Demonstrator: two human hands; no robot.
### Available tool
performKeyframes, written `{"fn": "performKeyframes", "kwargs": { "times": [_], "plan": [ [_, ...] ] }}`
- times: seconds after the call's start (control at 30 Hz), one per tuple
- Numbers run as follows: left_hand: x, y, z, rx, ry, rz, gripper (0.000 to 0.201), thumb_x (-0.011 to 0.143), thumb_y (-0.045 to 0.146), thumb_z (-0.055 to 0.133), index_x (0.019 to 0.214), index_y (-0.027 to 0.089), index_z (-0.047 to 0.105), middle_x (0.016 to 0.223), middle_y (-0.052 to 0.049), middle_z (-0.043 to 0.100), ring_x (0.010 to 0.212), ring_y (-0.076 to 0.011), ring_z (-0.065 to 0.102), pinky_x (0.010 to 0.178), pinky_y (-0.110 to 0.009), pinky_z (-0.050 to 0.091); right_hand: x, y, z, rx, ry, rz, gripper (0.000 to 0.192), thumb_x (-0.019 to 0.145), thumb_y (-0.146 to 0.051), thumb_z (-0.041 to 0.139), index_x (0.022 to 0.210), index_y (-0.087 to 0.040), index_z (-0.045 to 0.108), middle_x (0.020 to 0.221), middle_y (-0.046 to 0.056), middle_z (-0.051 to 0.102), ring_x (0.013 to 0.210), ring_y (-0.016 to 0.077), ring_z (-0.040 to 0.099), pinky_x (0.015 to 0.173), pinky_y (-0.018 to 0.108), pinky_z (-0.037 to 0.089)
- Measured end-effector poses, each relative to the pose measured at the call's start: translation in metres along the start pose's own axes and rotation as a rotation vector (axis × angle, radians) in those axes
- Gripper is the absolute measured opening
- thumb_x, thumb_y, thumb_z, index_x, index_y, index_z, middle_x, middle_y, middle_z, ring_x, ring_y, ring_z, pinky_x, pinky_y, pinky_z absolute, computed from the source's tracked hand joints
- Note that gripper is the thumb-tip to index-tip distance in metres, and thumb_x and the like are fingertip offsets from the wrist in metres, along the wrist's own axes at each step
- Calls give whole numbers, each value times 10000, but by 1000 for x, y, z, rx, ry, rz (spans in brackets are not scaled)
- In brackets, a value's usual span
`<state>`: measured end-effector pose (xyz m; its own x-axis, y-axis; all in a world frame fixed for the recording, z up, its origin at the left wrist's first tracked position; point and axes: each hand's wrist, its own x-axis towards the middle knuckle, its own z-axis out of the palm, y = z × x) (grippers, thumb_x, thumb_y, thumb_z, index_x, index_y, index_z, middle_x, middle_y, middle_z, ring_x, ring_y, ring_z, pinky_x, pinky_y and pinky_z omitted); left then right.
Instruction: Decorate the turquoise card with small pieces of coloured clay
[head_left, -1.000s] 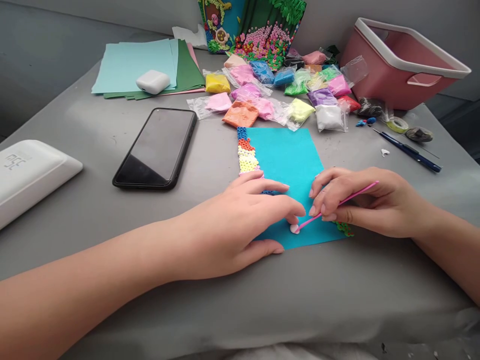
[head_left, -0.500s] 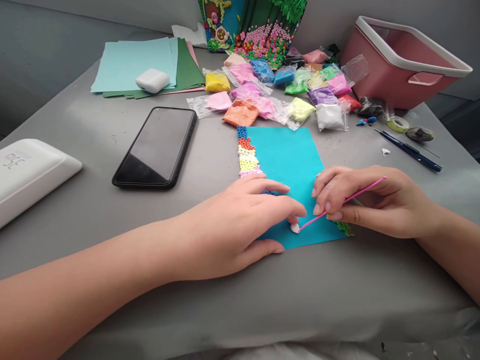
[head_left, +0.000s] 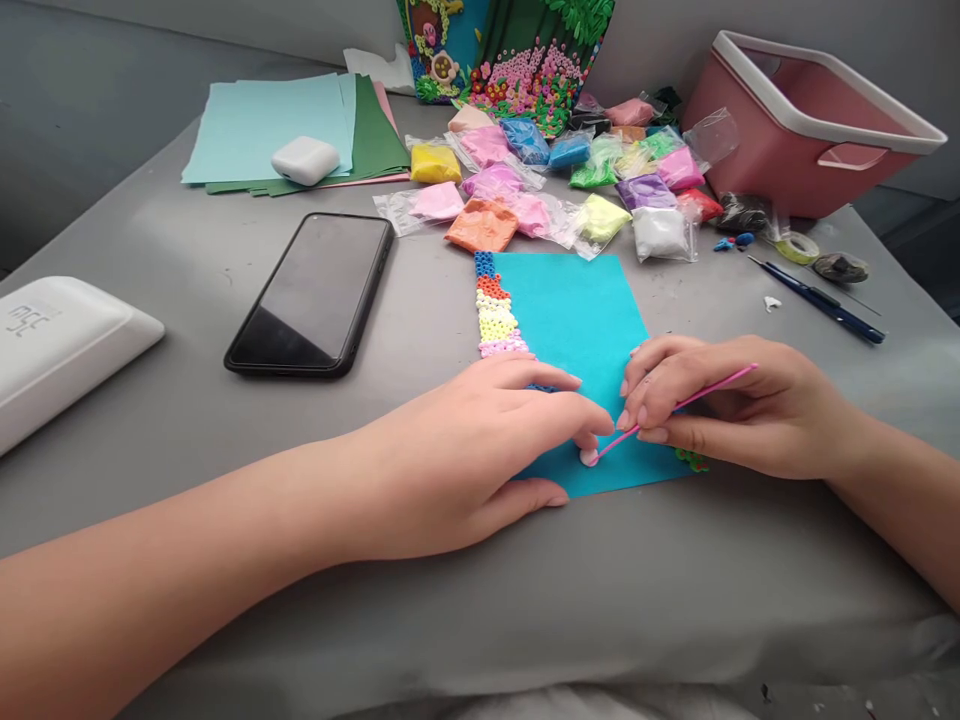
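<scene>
A blue sheet of card (head_left: pixel 574 310) lies on the table, its left edge lined with small clay rings (head_left: pixel 495 315) in blue, red, yellow and pink. My left hand (head_left: pixel 510 445) rests over the lower left of the card, fingers spread, with a fingertip against a small pale pink lump of clay (head_left: pixel 589 457). Pinched in my right hand (head_left: pixel 712 405) is a thin pink modelling stick (head_left: pixel 716 387), whose tip touches that lump. Part of the card and its clay edging is hidden beneath my left hand. Green clay pieces (head_left: pixel 690 459) show at the lower right corner.
Bagged clay in many colours (head_left: pixel 480 225) lies behind the card. A phone (head_left: pixel 311 295) and a white device (head_left: pixel 67 350) are on the left, coloured paper (head_left: pixel 262 130) with a white case (head_left: pixel 305 160) beyond. A pink basket (head_left: pixel 787 150) and a dark pen-like tool (head_left: pixel 817 300) stand right.
My right hand and the pink stick have shifted slightly left and down, the stick's tip still at the clay lump. My left hand has hardly moved.
</scene>
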<state>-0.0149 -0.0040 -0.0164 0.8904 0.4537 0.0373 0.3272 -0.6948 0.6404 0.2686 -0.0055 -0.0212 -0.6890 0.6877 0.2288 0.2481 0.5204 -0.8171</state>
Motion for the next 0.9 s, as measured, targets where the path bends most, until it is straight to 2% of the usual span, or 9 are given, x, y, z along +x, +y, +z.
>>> {"fn": "performKeyframes", "kwargs": {
  "times": [0.23,0.37,0.43,0.6,0.8,0.9],
  "plan": [
    [0,1,0,-12,11,6,280,976,169,630,1229,285,600,1280,25,714,1421,-221,479,1164,-352,349,-4,-5,8,-61,110,95,154,869,-165,751,948,-296,770,870,-6,770,784,191,703,765,349,575],
    [-1,1,3,34,43,-4,278,976,182,637,1233,275,589,1270,8,725,1459,-244,453,1248,-432,191,-5,-9,15,-98,175,206,36,872,-235,762,887,-260,740,811,16,760,749,206,701,676,331,574],
    [-1,1,4,65,58,-21,281,978,197,639,1244,272,583,1275,-2,728,1488,-250,424,1261,-454,121,-6,-10,18,-125,188,236,35,879,-266,760,889,-253,729,833,24,753,774,208,703,691,330,575],
    [-1,0,5,78,60,-24,309,967,196,661,1254,274,576,1268,-11,732,1489,-242,425,1245,-426,143,-5,-14,20,-209,205,298,70,892,-309,737,882,-245,713,898,36,725,846,213,696,785,352,566],
    [-2,-1,6,51,65,-33,344,960,176,673,1274,277,575,1273,11,732,1486,-238,429,1254,-419,133,-3,-13,18,-186,256,406,126,888,-358,717,859,-237,697,837,37,726,693,191,668,509,299,477],
    [-3,0,6,41,78,-28,370,961,162,670,1295,283,568,1267,21,735,1484,-241,434,1258,-430,128,-3,-10,17,-171,291,405,119,881,-365,725,866,-250,700,850,37,735,750,213,698,488,292,474]
  ]
}}
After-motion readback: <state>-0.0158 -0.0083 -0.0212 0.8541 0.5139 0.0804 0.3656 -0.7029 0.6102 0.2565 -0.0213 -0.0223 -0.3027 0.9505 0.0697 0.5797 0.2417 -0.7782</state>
